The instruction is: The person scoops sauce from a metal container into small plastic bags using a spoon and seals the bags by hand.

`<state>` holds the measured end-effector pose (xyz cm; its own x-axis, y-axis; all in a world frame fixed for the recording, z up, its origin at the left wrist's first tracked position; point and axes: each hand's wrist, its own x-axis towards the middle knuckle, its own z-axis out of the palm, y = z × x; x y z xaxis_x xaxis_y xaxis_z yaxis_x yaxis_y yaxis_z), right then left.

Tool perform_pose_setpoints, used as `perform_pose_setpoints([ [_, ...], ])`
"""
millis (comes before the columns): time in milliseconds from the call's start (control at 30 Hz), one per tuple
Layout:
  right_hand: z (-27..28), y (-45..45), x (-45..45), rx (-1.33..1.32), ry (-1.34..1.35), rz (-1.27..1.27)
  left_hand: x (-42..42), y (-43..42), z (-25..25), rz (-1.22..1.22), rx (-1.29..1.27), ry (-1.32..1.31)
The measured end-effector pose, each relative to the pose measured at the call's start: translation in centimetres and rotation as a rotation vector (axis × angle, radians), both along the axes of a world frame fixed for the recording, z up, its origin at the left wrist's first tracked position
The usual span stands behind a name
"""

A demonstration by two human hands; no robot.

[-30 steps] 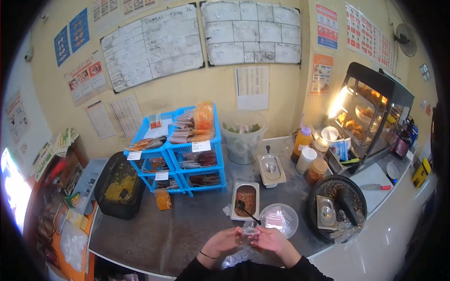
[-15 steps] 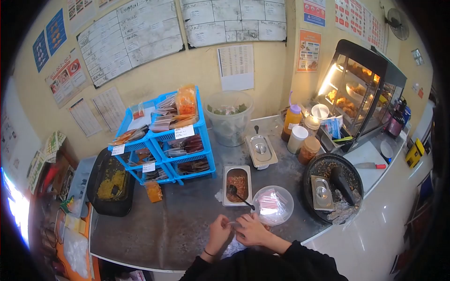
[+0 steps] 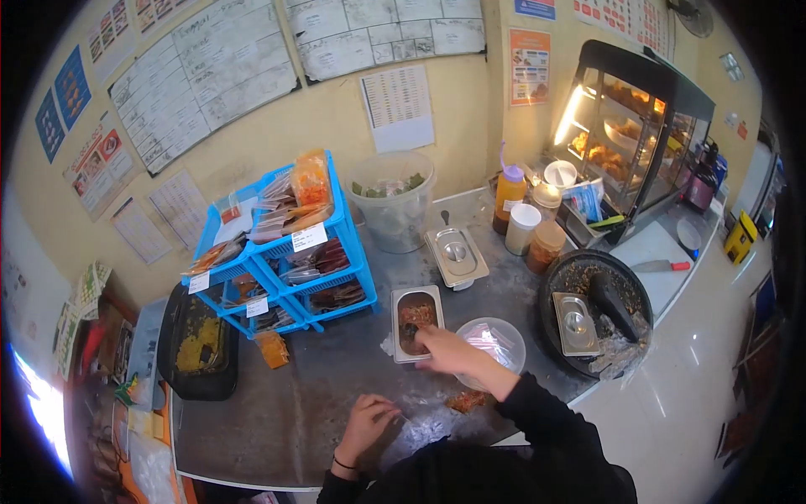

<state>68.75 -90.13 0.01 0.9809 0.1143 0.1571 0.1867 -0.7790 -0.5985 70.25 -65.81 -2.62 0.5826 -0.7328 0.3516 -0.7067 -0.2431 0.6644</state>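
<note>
Beneath the right grip [image 3: 453,353] clasping it, the black spoon [image 3: 410,331] dips into food [image 3: 416,313]; left grip [image 3: 366,425] pinches plastic [image 3: 405,417].

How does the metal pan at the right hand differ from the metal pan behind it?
The near pan is open, showing reddish food; the far pan carries a lid. The right hand is at the near pan, whereas no hand touches the far pan. Both are rectangular and silvery.

At the centre of my dark grey bench [image 3: 269,420] I count two rectangular steel pans [image 3: 416,297] [image 3: 457,269] and one round, clear plastic tub [image 3: 518,349]. Near its right edge stands one round black mortar [image 3: 548,336].
</note>
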Motion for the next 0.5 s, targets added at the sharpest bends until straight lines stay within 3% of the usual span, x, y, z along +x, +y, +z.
perform_pose_setpoints([
  [33,-0.6,0.2,0.7,-0.196,0.128,-0.258,0.0,0.2,-0.1,0.041,-0.017,-0.056],
  [167,-3.9,-0.7,3.2,-0.362,0.287,-0.229,-0.6,0.6,-0.9,0.140,-0.052,0.139],
  [233,-0.9,-1.1,2.9,-0.440,0.265,-0.218,-0.4,1.4,-2.0,0.149,0.023,0.231],
  [333,3.5,-1.6,1.4,-0.405,0.285,-0.249,-0.4,2.4,-2.2,0.220,0.109,0.452],
  [400,4.9,-1.7,0.7,-0.383,0.252,-0.255,0.7,3.6,-5.7,0.271,0.078,0.469],
  [500,5.2,-1.2,0.2,-0.319,0.222,-0.216,1.1,3.5,-6.5,0.305,0.033,0.502],
])
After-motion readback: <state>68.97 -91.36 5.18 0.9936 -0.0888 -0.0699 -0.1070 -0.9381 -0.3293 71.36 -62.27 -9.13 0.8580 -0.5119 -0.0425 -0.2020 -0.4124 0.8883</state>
